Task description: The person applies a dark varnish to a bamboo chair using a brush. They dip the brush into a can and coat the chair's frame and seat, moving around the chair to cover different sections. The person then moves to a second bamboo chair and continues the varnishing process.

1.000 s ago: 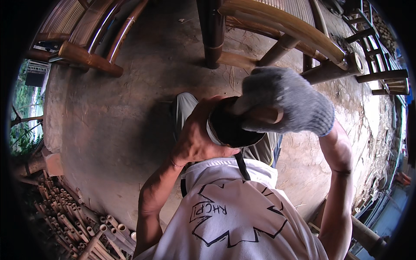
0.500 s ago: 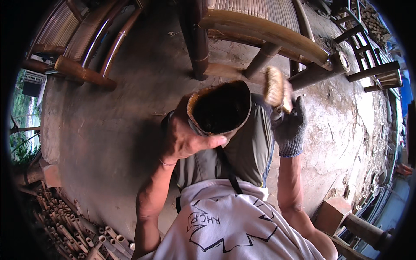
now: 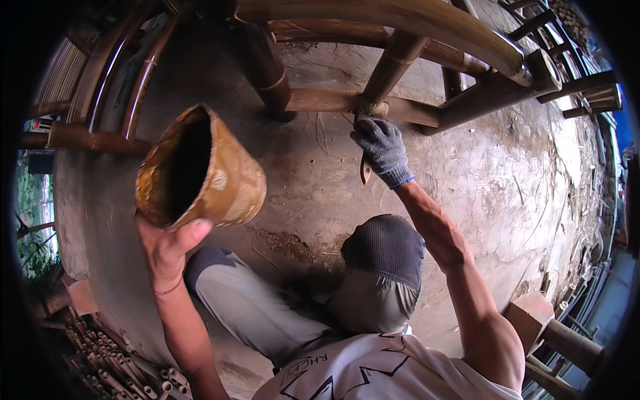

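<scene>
Swung out leftward since half a second ago, the brown cut bamboo cup [image 3: 200, 170] is being gripped from below by the bare left hand [image 3: 167, 243], dark mouth tilted sideways. Rightward, a brush [image 3: 371, 127] is being clasped by the gloved right hand [image 3: 381, 147] against the bamboo frame [image 3: 347, 101].
</scene>
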Tool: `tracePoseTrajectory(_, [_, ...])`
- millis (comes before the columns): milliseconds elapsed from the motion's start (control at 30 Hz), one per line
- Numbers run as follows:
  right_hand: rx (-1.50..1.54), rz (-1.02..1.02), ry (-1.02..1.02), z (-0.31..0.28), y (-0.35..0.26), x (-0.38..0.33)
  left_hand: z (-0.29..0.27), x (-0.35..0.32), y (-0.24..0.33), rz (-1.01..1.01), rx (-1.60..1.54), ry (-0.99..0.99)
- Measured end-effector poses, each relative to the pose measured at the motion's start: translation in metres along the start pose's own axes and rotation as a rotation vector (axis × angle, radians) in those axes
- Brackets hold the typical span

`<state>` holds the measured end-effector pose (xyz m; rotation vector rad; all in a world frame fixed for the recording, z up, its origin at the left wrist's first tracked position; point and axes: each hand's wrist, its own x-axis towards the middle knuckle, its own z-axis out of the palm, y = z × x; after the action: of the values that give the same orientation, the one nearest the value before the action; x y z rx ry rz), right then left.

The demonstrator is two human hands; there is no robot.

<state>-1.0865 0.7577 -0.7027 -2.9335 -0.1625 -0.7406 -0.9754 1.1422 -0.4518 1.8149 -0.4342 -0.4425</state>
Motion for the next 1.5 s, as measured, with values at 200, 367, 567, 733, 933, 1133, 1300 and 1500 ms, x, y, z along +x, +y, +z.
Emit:
tracePoseTrajectory(200, [0.302,0.243,0.321,-0.110,-0.002,0.066,-0.010,-0.016,0.002,0.074,-0.045,0.131])
tracePoseTrajectory(367, [0.132,0.074,0.256,-0.127,0.004,0.063,-0.016,-0.018,-0.008,0.112,-0.037,0.181])
tracePoseTrajectory(567, [0.188,-0.082,0.020,-0.030,0.025,0.009,-0.015,-0.020,-0.020,0.161,-0.021,0.237])
tracePoseTrajectory(733, [0.215,0.421,0.281,-0.059,0.042,-0.016,-0.010,-0.020,-0.014,0.218,-0.077,0.184])
tracePoseTrajectory(933, [0.811,1.045,0.697,-0.061,0.005,0.046,0.014,-0.016,0.002,0.216,-0.142,0.133])
tracePoseTrajectory(1133, [0.789,0.621,1.187,-0.108,-0.037,0.107,0.017,-0.017,0.003,0.202,-0.192,0.141])
tracePoseTrajectory(1300, [0.823,0.529,1.035,-0.124,-0.067,0.131,0.018,-0.018,0.002,0.205,-0.185,0.129])
tracePoseTrajectory(1500, [0.720,0.373,0.603,-0.091,-0.044,0.101,0.017,-0.022,-0.005,0.180,-0.165,0.151])
